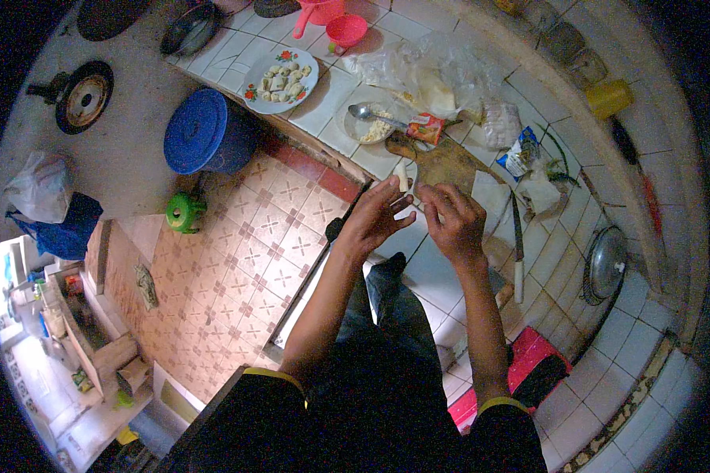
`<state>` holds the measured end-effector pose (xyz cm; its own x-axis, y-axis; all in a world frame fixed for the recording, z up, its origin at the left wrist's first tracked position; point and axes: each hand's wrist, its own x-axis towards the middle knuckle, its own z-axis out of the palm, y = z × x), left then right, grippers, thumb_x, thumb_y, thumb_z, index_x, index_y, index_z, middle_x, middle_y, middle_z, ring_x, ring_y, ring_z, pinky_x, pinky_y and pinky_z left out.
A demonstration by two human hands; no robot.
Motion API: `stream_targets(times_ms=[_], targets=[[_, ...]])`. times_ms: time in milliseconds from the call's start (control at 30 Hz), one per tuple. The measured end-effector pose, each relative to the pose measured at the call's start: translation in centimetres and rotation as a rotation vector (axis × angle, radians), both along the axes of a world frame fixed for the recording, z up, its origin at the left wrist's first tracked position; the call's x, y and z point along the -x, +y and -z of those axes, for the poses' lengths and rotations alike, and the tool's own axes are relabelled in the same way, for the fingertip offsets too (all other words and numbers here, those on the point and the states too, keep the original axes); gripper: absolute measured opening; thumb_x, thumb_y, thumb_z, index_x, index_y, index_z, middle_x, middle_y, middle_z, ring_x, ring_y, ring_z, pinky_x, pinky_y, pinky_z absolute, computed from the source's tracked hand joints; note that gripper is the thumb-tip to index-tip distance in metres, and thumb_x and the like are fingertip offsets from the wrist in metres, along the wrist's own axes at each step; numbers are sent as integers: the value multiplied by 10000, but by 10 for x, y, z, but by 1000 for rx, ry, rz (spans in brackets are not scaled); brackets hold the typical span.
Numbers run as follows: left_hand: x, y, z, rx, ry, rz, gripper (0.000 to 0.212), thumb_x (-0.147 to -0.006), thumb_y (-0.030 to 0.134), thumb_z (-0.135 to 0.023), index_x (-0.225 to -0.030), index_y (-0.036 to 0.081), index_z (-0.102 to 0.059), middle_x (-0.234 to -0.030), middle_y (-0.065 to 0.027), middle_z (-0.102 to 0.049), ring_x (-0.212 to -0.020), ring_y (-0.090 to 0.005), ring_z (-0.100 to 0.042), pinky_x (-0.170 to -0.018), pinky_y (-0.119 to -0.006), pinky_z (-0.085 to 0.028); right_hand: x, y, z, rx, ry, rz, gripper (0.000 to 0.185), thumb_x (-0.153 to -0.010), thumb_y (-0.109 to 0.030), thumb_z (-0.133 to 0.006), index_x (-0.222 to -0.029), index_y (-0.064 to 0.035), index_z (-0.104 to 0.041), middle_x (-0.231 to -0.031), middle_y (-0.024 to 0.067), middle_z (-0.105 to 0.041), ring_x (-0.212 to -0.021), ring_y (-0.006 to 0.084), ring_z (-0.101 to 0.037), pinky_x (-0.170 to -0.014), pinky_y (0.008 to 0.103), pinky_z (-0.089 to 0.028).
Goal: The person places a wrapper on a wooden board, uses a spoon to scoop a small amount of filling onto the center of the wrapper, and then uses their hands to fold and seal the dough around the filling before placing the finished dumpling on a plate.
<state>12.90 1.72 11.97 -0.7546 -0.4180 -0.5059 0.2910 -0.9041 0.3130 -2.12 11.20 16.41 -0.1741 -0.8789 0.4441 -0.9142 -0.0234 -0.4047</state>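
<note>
A short white roll [403, 177], perhaps dough, rests at the fingertips of my left hand [378, 216]. The thumb of that hand stands apart from its fingers. My right hand [457, 222] is just to the right, fingers curled, and whether it pinches anything is hidden. Partly behind the roll is a small white dish [413, 170]. Beyond the hands lies a wooden cutting board [449, 168], with a thin white sheet [490, 190] at its right edge. A bowl [344, 125] holds pale crumbly food and a metal spoon [362, 111].
A flowered plate [255, 71] carries several small pale pieces. A white-handled knife [518, 254] lies right of my right hand. Plastic bags [438, 65], an orange packet [426, 128] and a blue packet [520, 155] sit farther back. A lidded blue bucket [195, 133] stands below the counter edge.
</note>
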Motion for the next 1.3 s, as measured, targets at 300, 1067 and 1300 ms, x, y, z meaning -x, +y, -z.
stream_targets(times_ms=[300, 1067, 1300], targets=[[0, 1, -7, 3, 21, -5, 235, -946, 326, -640, -1107, 158, -609, -1040, 14, -622, -994, -157, -578, -859, -394, -512, -2, -4, -5, 10, 25, -81, 364, -775, -33, -686, -1125, -134, -694, -904, 55, -636, -738, 239, -655, -634, 363, -540], [-82, -56, 25, -140, -120, -216, 210, -917, 309, -688, -1011, 136, -614, -961, 0, -605, -965, -208, -598, -839, -449, -546, 7, -164, 64, -595, 164, -136, 226, -929, -204, -558, -1083, -88, -675, -1005, 163, -685, -892, 348, -671, -756, 492, -533], [-100, -73, 30, -152, -100, -260, 166, -924, 283, -681, -961, 134, -619, -941, -12, -625, -959, -209, -618, -819, -444, -565, 5, -175, 69, -789, 232, -164, 242, -934, -221, -555, -1087, -97, -697, -1011, 150, -697, -927, 350, -672, -788, 499, -526]])
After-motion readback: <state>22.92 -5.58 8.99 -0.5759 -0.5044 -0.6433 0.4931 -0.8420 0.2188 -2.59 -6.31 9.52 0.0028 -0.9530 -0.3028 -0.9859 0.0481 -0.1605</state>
